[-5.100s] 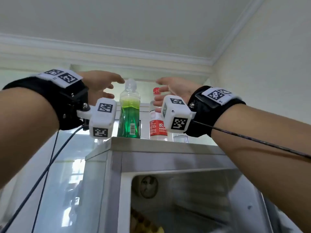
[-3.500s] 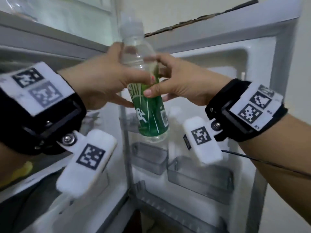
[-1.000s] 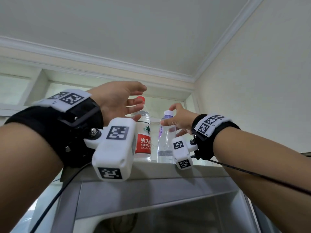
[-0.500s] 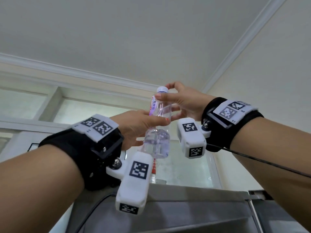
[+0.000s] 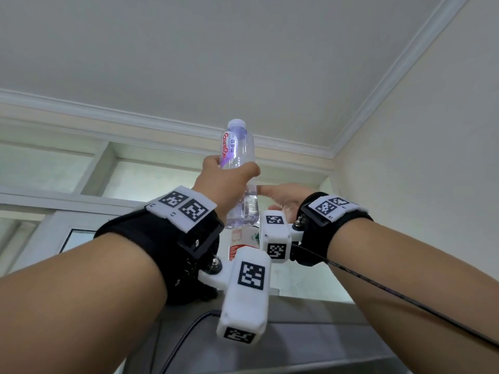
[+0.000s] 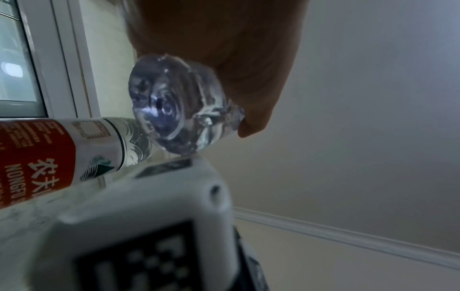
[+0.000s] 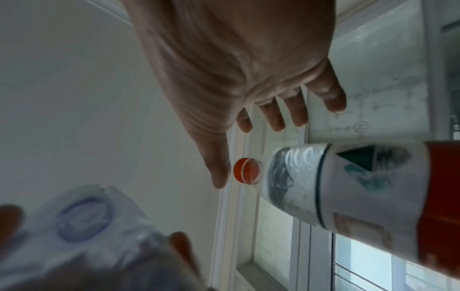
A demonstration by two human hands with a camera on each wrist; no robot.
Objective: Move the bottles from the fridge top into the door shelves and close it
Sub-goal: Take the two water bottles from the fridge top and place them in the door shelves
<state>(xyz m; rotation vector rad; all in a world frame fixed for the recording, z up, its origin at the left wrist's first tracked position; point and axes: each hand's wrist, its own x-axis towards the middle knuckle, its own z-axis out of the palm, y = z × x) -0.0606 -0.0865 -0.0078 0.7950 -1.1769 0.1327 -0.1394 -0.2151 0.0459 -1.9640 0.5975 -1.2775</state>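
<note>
My left hand [image 5: 226, 182] grips a clear water bottle with a purple label [image 5: 237, 157] around its middle and holds it upright above the fridge top [image 5: 310, 314]. The left wrist view shows that bottle's base [image 6: 174, 118] under my curled fingers. A second bottle with a red label and a red cap [image 7: 348, 189] stands on the fridge top, mostly hidden behind my wrists in the head view [image 5: 240, 241]. My right hand [image 7: 261, 110] is spread open beside this bottle's neck. Its thumb lies close to the red cap [image 7: 247, 170], but I cannot tell if they touch.
A window frame [image 5: 102, 168] and a wall stand behind the fridge, with the ceiling close above. The right wall [image 5: 418, 184] is near my right arm. Cables run from both wrist cameras down past the fridge's front edge.
My right hand has let go of the clear bottle's cap and dropped towards the red-labelled bottle. The left hand now holds the clear bottle alone.
</note>
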